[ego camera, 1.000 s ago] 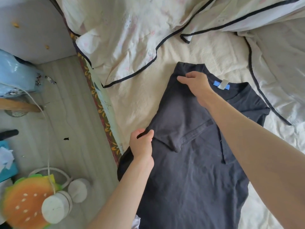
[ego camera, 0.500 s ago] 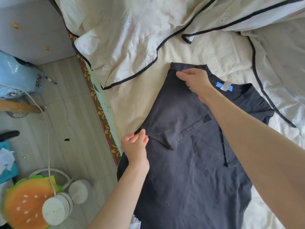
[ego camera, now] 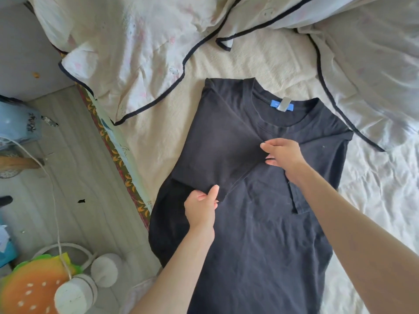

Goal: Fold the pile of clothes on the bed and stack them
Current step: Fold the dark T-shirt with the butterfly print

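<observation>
Cream bed (ego camera: pixel 231 64) with a black T-shirt (ego camera: pixel 260 234) spread flat at centre, collar toward 12 o'clock.
Left hand (ego camera: pixel 200 208) pinches the folded-in sleeve's lower edge at 7 o'clock of the collar; right hand (ego camera: pixel 284 155), fingers extended, presses the sleeve's inner corner. Pale dark-trimmed garments (ego camera: pixel 140 53) lie crumpled from 10 to 2 o'clock.

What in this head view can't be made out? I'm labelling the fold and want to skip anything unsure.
- Hem of the black T-shirt: cut off by the bottom edge.
- Text on the blue neck label: too small to read.
- Fingertips of the left hand: tucked under the folded sleeve it pinches.
- Shirt under the right hand: covered by hand and forearm.
- Any folded stack: none in view.
</observation>
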